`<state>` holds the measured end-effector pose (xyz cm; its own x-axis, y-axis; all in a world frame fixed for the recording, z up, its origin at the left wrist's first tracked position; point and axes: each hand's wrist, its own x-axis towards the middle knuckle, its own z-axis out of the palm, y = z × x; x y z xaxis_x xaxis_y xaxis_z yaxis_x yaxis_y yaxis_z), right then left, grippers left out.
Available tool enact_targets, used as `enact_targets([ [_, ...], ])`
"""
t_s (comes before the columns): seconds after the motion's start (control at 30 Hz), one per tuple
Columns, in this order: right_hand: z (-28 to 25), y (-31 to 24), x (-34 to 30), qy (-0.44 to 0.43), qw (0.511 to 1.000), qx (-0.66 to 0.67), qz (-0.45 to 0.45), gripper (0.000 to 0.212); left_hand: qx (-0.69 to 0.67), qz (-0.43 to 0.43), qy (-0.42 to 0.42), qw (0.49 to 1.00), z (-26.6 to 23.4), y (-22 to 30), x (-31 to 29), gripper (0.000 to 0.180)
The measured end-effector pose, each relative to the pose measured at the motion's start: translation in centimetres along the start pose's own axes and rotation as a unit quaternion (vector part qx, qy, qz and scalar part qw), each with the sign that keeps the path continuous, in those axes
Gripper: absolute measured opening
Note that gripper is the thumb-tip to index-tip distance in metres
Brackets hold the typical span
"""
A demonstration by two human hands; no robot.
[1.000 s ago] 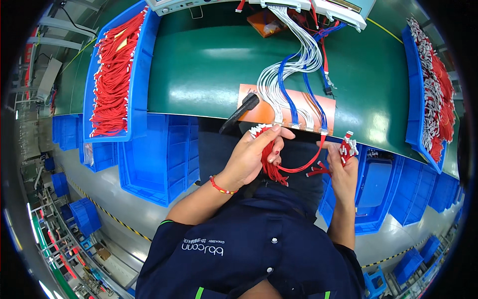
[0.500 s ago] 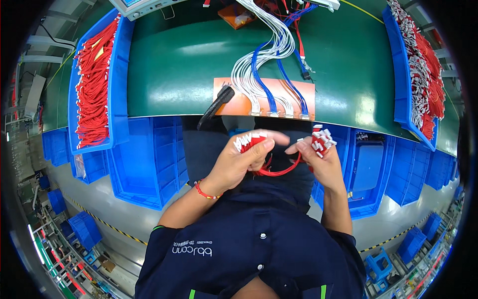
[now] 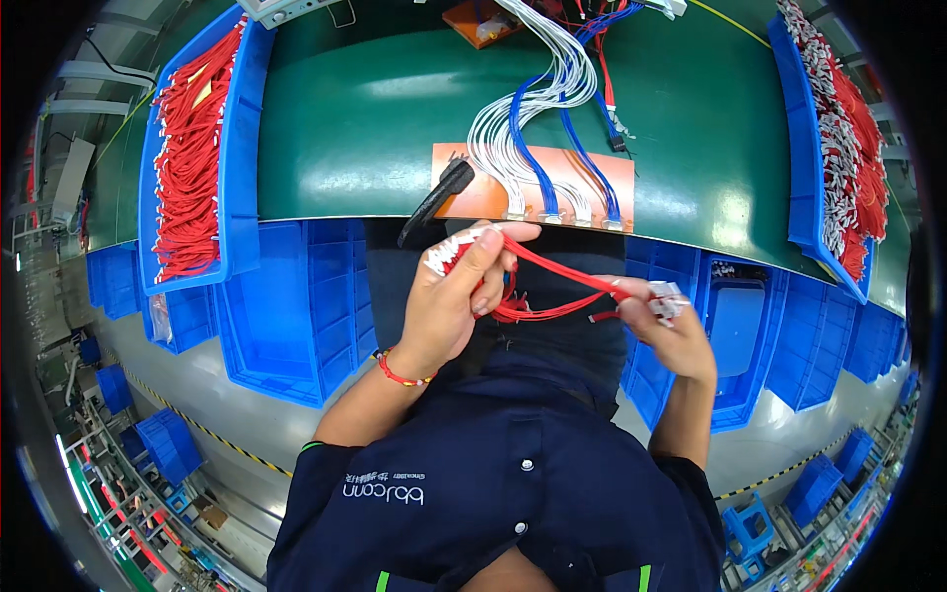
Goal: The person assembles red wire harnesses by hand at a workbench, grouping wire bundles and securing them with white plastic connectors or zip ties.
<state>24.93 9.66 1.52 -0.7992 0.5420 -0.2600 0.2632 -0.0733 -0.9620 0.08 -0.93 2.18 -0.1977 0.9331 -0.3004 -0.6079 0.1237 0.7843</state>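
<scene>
Just past the dark shirt [image 3: 444, 434], the left hand [image 3: 449, 296] is curled around a bunch of red cables [image 3: 557, 269], white connectors [image 3: 444, 255] poking out past the thumb. The right hand [image 3: 673, 331], blurred from where I watch, folds round more white-ended strands. Red lengths stretch between the two, in front of the tabletop [image 3: 375, 148]. Along its near edge lies an orange board [image 3: 607, 168] with white cables [image 3: 493, 143] and blue cables [image 3: 515, 123]; a black bar [image 3: 439, 197] crosses its left end. Blue bins [image 3: 240, 187] of red cables stand at either side.
</scene>
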Motion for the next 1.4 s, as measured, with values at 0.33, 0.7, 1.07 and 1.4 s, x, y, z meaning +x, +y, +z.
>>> enact_targets([
  [0.33,-0.4,0.4,-0.3,0.025,0.968,0.209,0.134,0.025,-0.034,-0.026,-0.041,0.998,0.3,0.4,-0.1,0.032],
  [0.7,-1.5,1.9,0.0,0.063,0.960,0.240,0.129,0.025,-0.028,-0.014,-0.013,0.999,-0.2,-1.2,0.3,0.021],
  [1.07,0.3,2.5,1.1,0.081,0.914,0.390,-0.079,0.029,0.052,0.004,0.081,0.995,-0.2,-2.8,1.6,0.025],
  [1.4,4.0,0.7,4.0,0.234,0.956,0.176,0.002,0.017,0.053,0.029,0.114,0.992,0.3,-3.1,1.7,0.024],
])
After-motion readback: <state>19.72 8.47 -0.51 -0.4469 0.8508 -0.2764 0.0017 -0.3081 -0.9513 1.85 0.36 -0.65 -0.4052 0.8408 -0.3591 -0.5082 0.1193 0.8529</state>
